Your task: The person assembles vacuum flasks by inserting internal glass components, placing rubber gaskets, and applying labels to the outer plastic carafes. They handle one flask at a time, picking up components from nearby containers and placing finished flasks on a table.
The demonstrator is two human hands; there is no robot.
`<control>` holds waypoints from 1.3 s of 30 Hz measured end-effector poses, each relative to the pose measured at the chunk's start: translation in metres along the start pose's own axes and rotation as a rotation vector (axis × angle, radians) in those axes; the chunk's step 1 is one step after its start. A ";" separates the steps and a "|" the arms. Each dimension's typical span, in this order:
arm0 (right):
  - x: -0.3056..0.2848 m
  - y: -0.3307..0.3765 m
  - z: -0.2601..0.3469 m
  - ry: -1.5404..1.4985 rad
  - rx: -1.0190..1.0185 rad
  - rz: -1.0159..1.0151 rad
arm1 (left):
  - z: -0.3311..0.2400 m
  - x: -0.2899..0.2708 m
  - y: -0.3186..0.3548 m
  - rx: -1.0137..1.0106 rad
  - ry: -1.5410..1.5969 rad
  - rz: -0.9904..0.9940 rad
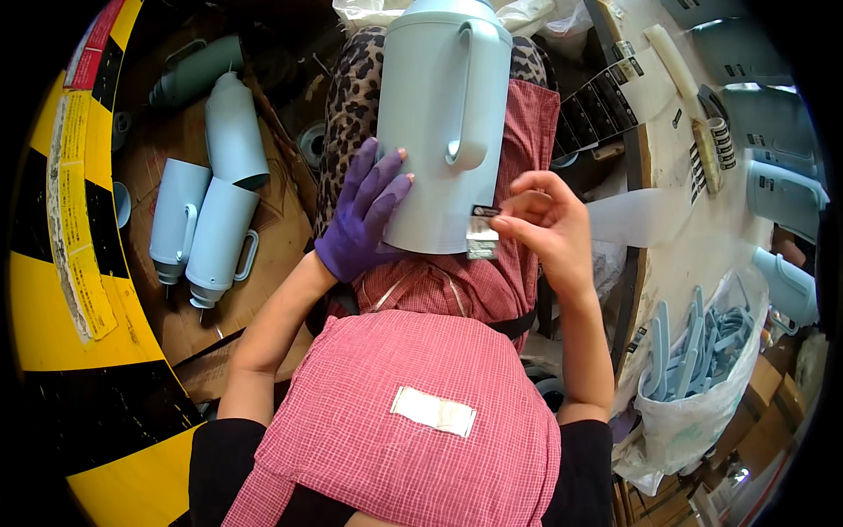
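A pale blue thermos jug [417, 132] lies across my lap with its base toward me and its curved handle [474, 97] facing up. My left hand [364, 206], in a purple glove, holds the jug near its base on the left side. The fingers rest on its wall and the thumb lies along the bottom edge. My bare right hand [549, 224] pinches a small label sticker [481, 233] with a black top and a clear printed lower part, between thumb and fingertips. The sticker is over the jug's lower right edge; whether it touches the wall I cannot tell.
Several blue jug bodies [180, 215] lie on cardboard [290, 290] at the left, beside a yellow-black striped edge [97, 395]. On the right, a worktable [672, 237] bears a label sheet [606, 105] and more jugs [781, 198]. A plastic bag [694, 422] holds blue handles [694, 351].
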State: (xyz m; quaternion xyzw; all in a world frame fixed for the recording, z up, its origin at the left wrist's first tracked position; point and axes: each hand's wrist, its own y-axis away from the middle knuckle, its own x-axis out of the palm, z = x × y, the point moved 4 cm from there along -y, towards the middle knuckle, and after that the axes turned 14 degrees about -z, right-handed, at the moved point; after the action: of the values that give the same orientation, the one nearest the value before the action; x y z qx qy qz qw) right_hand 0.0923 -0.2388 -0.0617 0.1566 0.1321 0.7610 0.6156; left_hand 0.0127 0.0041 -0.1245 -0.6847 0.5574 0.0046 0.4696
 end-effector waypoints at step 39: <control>-0.181 0.097 0.000 0.808 -0.726 -0.933 | 0.195 0.028 -0.210 -0.352 0.321 0.078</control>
State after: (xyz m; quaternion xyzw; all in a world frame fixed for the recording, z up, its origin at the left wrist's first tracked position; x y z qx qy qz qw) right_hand 0.0404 -0.4363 -0.0373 -0.4248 0.1415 0.4128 0.7932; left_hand 0.2856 0.0961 -0.1147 -0.7259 0.6415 0.0111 0.2480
